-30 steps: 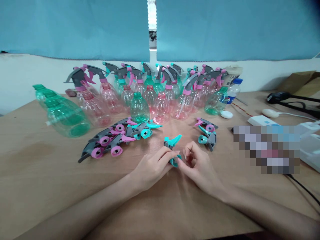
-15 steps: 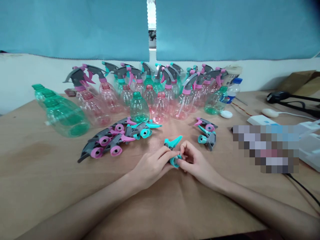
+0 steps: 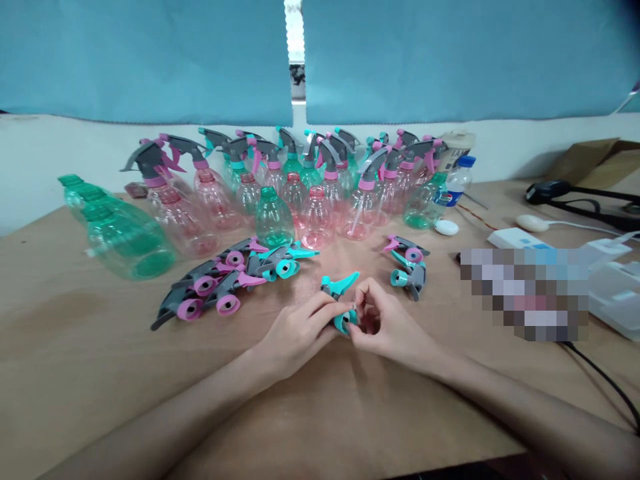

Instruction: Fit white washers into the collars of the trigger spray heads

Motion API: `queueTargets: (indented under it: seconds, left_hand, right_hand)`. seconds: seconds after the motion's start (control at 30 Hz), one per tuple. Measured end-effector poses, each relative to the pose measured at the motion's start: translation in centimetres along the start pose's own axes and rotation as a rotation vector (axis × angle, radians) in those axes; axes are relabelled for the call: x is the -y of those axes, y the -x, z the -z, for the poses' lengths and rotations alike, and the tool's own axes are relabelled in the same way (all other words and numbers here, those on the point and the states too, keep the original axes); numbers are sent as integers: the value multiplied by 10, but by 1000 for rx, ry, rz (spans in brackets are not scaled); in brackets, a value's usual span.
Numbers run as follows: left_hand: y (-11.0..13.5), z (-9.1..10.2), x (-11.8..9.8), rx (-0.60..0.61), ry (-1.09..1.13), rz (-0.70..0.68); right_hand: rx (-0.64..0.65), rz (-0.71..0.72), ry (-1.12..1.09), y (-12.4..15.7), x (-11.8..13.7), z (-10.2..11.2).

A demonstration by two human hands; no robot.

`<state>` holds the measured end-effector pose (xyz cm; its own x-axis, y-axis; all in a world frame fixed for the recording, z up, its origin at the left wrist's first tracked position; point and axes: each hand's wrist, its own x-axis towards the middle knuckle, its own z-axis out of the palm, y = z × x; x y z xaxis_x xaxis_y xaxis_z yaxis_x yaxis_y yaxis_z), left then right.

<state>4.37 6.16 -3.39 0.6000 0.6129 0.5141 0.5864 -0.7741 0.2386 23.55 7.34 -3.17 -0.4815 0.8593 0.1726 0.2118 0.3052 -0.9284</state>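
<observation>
A grey trigger spray head with a turquoise trigger and collar (image 3: 345, 321) is held low over the table, its collar mouth facing me. My left hand (image 3: 300, 333) is closed around its grey body from the left, the index finger lying over the top of the collar. From the right, my right hand (image 3: 387, 327) closes on the collar's edge, with the thumb at the rim and the other fingers curled. A tiny pale spot shows by the right fingertips, too small to name. The turquoise trigger (image 3: 343, 285) points up and to the right.
Left of my hands lies a group of loose pink and turquoise spray heads (image 3: 227, 305); two more (image 3: 414, 277) lie to the right. Behind stand capless bottles (image 3: 316, 220) and bottles with heads fitted (image 3: 367, 200). Green bottles (image 3: 133, 243) lean at left; a power strip (image 3: 520, 239) sits right.
The view has shifted slightly. My right thumb has drawn back from the collar's mouth to its rim, and the dark opening inside now shows. My left hand keeps its hold.
</observation>
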Motion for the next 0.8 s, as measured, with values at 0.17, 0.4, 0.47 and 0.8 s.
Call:
queueTargets:
  seconds: [0.17, 0.4, 0.47, 0.8]
  left_hand:
    - [-1, 0, 1, -30, 59, 69]
    - [-2, 2, 1, -24, 100, 166]
    - [-1, 1, 1, -18, 94, 146]
    - [-21, -16, -4, -65, 17, 160]
  right_hand:
    - [17, 94, 86, 1, -5, 10]
    - [-168, 184, 141, 1, -9, 19]
    - [-237, 200, 129, 0, -6, 19]
    - [-384, 394, 186, 8, 3, 17]
